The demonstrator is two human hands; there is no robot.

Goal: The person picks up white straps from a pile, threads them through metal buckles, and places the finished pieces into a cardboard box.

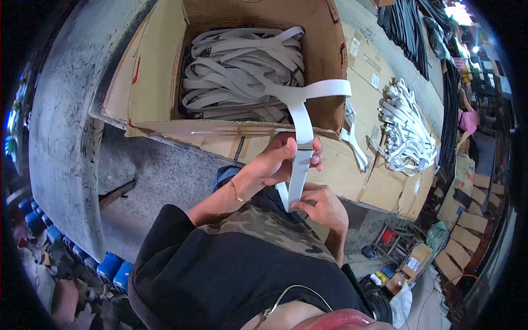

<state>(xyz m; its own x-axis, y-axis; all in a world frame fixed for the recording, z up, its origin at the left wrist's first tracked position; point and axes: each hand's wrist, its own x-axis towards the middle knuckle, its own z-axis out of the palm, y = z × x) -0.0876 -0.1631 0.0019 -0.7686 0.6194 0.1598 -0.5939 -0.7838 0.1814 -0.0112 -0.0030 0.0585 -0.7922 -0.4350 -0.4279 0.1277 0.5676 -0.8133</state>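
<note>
A white Y-shaped strap hangs between my hands, just in front of an open cardboard box. My left hand, with a thin bracelet at the wrist, pinches the strap near a metal-looking slider. Lower down, my right hand grips the strap where it folds back on itself. The strap's upper arms reach over the box's near edge. Inside the box lies a heap of similar white straps.
To the right, a pile of white straps with dark fittings lies on flattened cardboard. One loose strap rests beside the box. Dark straps hang farther back. Blue containers line the floor at left. A person in pink is far right.
</note>
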